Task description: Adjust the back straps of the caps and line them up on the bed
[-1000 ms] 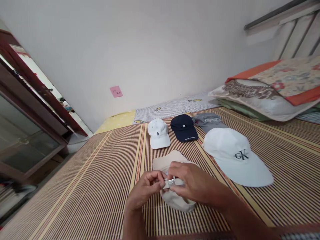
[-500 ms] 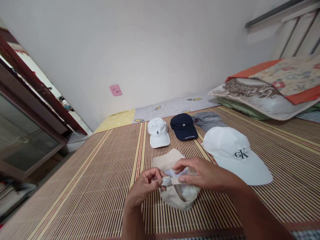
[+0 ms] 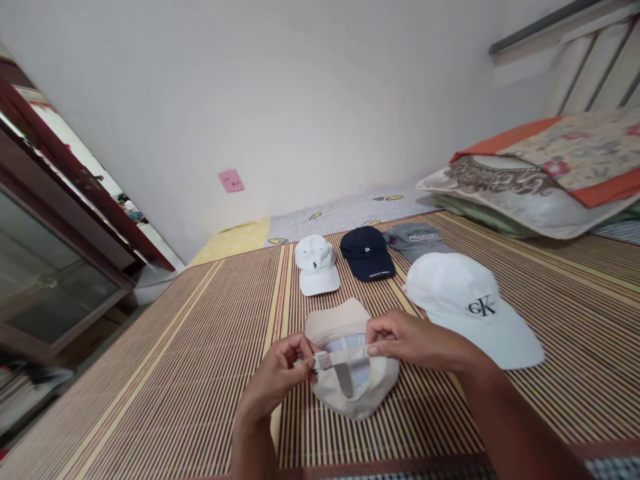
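Note:
A beige cap (image 3: 356, 399) lies upside down on the striped mat, its brim pointing away from me and its back opening towards me. Across that opening runs an adjustment strap (image 3: 343, 357) with a metal buckle (image 3: 325, 361). My left hand (image 3: 283, 367) pinches the strap at its left end, beside the buckle. At the right end, the fingers of my right hand (image 3: 407, 339) are closed on the strap. Just beyond sits a white cap (image 3: 316, 259) with a small dark emblem. To the right is a larger white cap (image 3: 457, 293) lettered CK.
A navy cap (image 3: 364, 250) and a grey cap (image 3: 417, 239) lie farther back on the striped mat (image 3: 175, 373). Stacked pillows (image 3: 530, 173) are at the right. A pink note (image 3: 231, 181) is on the wall. At the left stands a glass-fronted cabinet (image 3: 45, 280).
My left hand has shifted slightly left with the buckle. My right hand, whose fingers were apart, has closed on the right end of the strap, and the strap looks stretched wider.

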Available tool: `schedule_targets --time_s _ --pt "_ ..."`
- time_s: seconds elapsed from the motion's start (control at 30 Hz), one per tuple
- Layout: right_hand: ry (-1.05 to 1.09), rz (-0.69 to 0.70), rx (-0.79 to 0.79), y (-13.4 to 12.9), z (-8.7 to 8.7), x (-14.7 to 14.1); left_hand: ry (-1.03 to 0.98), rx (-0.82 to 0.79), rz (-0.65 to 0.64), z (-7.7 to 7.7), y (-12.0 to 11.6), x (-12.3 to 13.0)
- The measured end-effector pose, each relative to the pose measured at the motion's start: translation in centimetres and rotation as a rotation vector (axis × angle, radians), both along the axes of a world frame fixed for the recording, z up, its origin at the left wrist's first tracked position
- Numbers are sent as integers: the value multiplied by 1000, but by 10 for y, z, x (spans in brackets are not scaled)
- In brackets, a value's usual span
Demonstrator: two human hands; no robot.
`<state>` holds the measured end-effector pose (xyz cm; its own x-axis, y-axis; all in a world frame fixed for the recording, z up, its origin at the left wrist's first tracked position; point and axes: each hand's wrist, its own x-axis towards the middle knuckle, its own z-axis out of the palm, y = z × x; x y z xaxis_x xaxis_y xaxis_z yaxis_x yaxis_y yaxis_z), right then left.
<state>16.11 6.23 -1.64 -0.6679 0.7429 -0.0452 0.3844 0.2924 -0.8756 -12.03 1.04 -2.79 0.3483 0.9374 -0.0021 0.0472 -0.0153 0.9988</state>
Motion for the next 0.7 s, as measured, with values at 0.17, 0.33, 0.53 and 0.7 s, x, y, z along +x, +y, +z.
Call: schedule_targets --time_s 0.17,0.33,0.53,0.7 --pt "52 39 -11 -1 1 -3 21 -16 23 2 -4 -6" --pt "75 118 22 2 3 1 20 -27 2 0 -6 -12" --pt "56 103 41 -1 6 -1 33 -55 0 0 -8 -14" --pt "75 91 48 -1 5 -2 52 -63 3 -4 -8 -16"
